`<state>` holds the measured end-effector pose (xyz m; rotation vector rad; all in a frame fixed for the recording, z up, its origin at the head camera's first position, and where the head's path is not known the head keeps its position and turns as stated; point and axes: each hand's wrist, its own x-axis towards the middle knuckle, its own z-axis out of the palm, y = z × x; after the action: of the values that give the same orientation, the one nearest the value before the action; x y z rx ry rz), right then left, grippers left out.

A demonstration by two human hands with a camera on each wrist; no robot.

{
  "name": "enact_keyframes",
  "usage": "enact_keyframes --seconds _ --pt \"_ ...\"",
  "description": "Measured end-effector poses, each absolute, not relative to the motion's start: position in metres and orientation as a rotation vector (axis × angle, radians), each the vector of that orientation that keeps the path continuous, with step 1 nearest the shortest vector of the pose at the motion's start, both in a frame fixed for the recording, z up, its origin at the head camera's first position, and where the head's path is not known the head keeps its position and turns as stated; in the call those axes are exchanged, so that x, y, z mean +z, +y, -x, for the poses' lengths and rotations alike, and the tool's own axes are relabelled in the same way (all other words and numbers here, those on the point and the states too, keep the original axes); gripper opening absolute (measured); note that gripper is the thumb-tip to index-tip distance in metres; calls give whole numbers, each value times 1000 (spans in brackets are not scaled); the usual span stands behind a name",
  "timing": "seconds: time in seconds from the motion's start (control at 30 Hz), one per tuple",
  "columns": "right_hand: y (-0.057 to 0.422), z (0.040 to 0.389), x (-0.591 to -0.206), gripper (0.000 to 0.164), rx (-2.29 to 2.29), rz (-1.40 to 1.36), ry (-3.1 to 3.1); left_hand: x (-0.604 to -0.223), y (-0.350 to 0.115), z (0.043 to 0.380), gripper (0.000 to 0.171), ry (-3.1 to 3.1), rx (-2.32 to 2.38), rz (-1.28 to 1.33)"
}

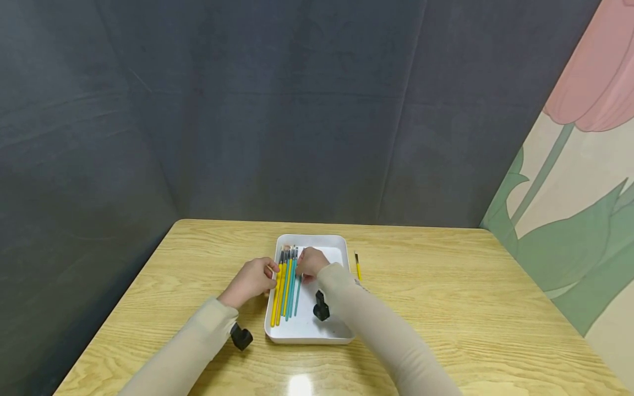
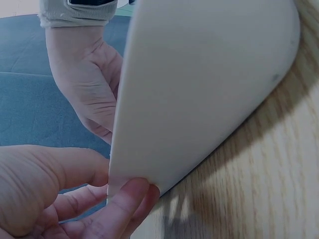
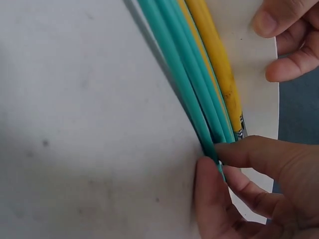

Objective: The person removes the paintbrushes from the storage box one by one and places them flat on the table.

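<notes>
A white tray (image 1: 312, 328) stands on the table, with several yellow and teal paintbrushes (image 1: 285, 286) side by side along its left part, bristles toward the far end. My left hand (image 1: 251, 280) holds the tray's left wall, fingers against the outside in the left wrist view. Inside the tray, my right hand (image 1: 313, 263) pinches the rightmost teal paintbrush (image 3: 187, 94) between thumb and fingers near its upper end. That brush lies beside the others, its handle slanting slightly; its tip is hidden by the hand.
One yellow paintbrush (image 1: 358, 267) with a dark upper part lies on the wooden table (image 1: 446, 308), just right of the tray. A dark cloth (image 1: 297, 121) hangs behind and at the left. At right stands a wall with a painted flower (image 1: 589, 82).
</notes>
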<state>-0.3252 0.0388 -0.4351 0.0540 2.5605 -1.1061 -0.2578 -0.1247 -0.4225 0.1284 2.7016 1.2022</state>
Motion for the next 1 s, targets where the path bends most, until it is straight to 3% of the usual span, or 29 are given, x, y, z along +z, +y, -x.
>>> enact_keyframes --seconds 0.7,1.0 --pt "45 325 -428 14 -1141 -123 2478 -424 -125 258 25 2707 1192 -113" --pt "67 322 -419 28 -1399 -37 2304 -424 -125 258 26 2702 1196 -108"
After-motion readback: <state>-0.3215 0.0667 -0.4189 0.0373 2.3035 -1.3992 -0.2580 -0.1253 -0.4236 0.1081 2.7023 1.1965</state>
